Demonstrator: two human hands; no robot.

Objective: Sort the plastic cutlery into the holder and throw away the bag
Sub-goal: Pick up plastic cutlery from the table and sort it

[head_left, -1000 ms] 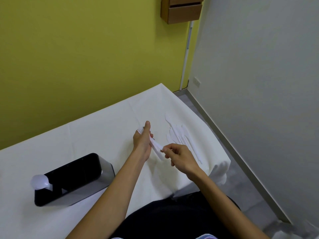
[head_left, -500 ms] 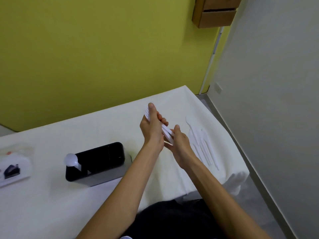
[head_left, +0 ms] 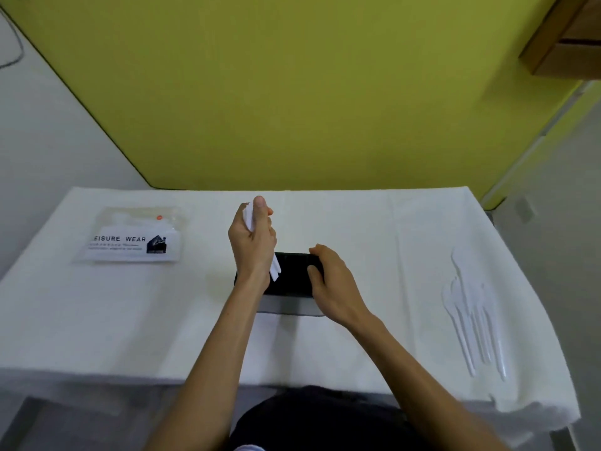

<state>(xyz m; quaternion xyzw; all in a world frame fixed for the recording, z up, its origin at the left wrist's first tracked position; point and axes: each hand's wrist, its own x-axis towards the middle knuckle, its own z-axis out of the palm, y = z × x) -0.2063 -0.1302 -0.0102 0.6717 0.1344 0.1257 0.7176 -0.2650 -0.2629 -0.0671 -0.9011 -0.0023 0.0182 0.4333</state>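
My left hand (head_left: 252, 242) grips a bundle of white plastic cutlery (head_left: 275, 271) upright; its lower ends hang over the left part of the black holder (head_left: 289, 307) in the middle of the table. The bundle's upper ends stick out above my fingers. My right hand (head_left: 331, 284) sits on the holder's right end, thumb and curled fingers round its rim. A clear plastic bag (head_left: 130, 237) with a printed label lies flat at the far left. Several loose white cutlery pieces (head_left: 471, 323) lie in a row at the right.
A white cloth covers the table (head_left: 374, 222), which ends at a yellow wall behind and drops off near the loose cutlery on the right. A wooden box (head_left: 569, 40) hangs on the wall at top right. My dark-clothed lap is at the near edge.
The view has swung left. Both hands have moved from the loose cutlery to the holder. My right hand has let go of the bundle and taken the holder's right end.
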